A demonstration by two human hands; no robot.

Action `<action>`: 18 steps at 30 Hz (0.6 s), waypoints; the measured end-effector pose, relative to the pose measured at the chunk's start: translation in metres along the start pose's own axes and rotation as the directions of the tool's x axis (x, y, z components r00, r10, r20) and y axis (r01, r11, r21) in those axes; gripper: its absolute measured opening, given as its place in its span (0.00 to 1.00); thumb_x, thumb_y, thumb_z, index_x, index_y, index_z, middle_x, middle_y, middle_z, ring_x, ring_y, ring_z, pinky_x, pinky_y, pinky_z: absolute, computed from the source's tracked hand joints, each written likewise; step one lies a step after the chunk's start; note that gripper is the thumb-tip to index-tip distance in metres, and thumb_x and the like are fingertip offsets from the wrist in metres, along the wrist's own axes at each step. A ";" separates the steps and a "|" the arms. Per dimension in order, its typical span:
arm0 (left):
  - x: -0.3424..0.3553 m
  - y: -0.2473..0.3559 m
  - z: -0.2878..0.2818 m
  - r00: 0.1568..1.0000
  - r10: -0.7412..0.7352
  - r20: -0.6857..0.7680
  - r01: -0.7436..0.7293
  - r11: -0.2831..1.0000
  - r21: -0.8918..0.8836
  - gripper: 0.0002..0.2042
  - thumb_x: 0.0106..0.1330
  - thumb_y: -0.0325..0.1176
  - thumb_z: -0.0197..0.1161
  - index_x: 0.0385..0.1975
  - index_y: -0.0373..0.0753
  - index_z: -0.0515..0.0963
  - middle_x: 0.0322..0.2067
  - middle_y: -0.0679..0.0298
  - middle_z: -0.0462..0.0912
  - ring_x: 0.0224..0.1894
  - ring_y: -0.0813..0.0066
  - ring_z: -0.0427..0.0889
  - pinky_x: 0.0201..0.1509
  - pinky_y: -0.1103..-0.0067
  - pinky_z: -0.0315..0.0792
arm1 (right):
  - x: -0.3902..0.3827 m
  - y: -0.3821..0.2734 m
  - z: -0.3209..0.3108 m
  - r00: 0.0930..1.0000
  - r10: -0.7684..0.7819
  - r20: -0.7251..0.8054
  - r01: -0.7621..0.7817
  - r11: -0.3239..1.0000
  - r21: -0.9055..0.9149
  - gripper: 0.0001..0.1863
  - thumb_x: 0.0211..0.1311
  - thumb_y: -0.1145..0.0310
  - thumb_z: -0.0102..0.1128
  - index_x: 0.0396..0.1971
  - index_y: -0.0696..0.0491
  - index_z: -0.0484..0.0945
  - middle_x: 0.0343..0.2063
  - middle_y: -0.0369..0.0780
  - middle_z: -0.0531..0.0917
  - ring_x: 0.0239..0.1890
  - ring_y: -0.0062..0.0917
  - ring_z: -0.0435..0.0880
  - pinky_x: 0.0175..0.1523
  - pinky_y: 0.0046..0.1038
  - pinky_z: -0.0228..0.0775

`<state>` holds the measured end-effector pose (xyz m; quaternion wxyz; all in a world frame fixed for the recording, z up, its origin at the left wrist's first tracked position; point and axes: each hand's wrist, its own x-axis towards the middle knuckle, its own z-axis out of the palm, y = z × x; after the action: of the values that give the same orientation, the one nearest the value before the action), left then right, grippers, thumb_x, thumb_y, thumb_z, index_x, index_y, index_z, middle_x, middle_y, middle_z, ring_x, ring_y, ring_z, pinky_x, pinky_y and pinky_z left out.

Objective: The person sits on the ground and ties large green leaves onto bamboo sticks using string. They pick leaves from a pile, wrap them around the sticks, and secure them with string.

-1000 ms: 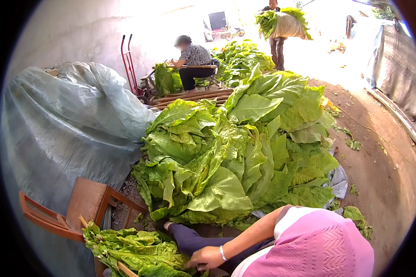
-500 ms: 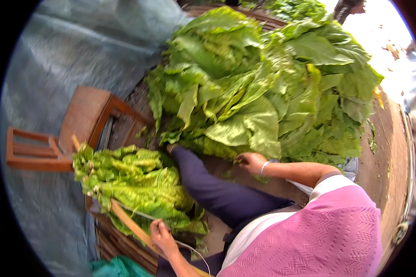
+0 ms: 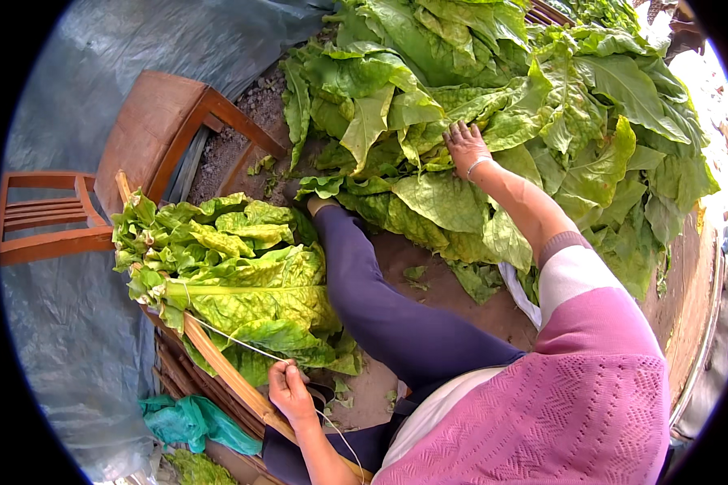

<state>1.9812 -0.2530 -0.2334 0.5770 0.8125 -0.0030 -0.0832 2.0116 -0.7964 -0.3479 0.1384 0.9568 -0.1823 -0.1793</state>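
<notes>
Pinched between the fingers of my left hand (image 3: 289,390) is a thin white string (image 3: 247,343), pulled taut toward a row of leaves. Those large green-yellow leaves (image 3: 243,283) hang by their stem ends along a pale wooden stick (image 3: 218,356), which runs beside my left hand and down toward my lap. My right hand (image 3: 467,152) rests on a big heap of broad green leaves (image 3: 441,202), fingers stretched out over the top, holding nothing that I can see. A bracelet circles the right wrist.
A brown wooden chair (image 3: 150,121) stands at the left; the stick's far end lies by its seat. Bluish plastic sheeting (image 3: 73,364) covers the left side. Below the stick are stacked brown sticks (image 3: 194,380) and a teal plastic bag (image 3: 198,422). My outstretched leg (image 3: 380,311) lies between the leaf groups.
My right hand has moved up and forward from the heap's near edge onto its leaves, and its fingers have spread. My left hand keeps the string. The view has shifted slightly.
</notes>
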 end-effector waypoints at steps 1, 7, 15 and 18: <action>-0.001 -0.001 -0.002 1.000 -0.013 -0.002 0.013 1.000 0.011 0.04 0.65 0.26 0.51 0.34 0.32 0.69 0.27 0.66 0.73 0.21 0.86 0.66 0.25 0.87 0.62 | 0.012 0.002 0.010 1.000 0.007 0.002 -0.007 1.000 -0.016 0.41 0.53 0.59 0.58 0.65 0.52 0.51 0.66 0.45 0.52 0.69 0.40 0.47 0.68 0.46 0.39; -0.003 -0.009 -0.007 0.997 -0.054 -0.049 0.058 0.995 0.075 0.04 0.64 0.26 0.52 0.34 0.32 0.69 0.30 0.65 0.74 0.24 0.85 0.66 0.27 0.87 0.63 | 0.062 0.003 0.022 0.991 -0.046 0.127 0.046 0.999 0.001 0.26 0.55 0.67 0.52 0.58 0.44 0.66 0.59 0.44 0.65 0.59 0.41 0.66 0.59 0.41 0.61; 0.002 0.007 0.004 1.000 -0.017 -0.021 0.018 0.999 0.050 0.04 0.65 0.26 0.50 0.33 0.32 0.69 0.28 0.66 0.73 0.22 0.85 0.66 0.26 0.87 0.63 | 0.054 0.024 -0.045 0.959 -0.264 0.105 0.262 0.965 0.033 0.17 0.50 0.71 0.54 0.42 0.45 0.78 0.34 0.39 0.83 0.39 0.34 0.82 0.40 0.34 0.74; 0.002 0.001 -0.002 0.999 0.034 0.014 -0.035 0.998 0.054 0.05 0.65 0.26 0.50 0.35 0.32 0.69 0.29 0.64 0.73 0.20 0.86 0.66 0.23 0.86 0.61 | 0.018 0.027 -0.103 0.947 -0.311 0.083 0.316 0.948 -0.047 0.15 0.49 0.72 0.55 0.39 0.46 0.79 0.34 0.39 0.83 0.36 0.34 0.83 0.37 0.33 0.74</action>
<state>1.9839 -0.2521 -0.2320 0.5559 0.8272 -0.0230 -0.0782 2.0595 -0.8072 -0.2516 0.1297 0.9617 -0.0276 -0.2400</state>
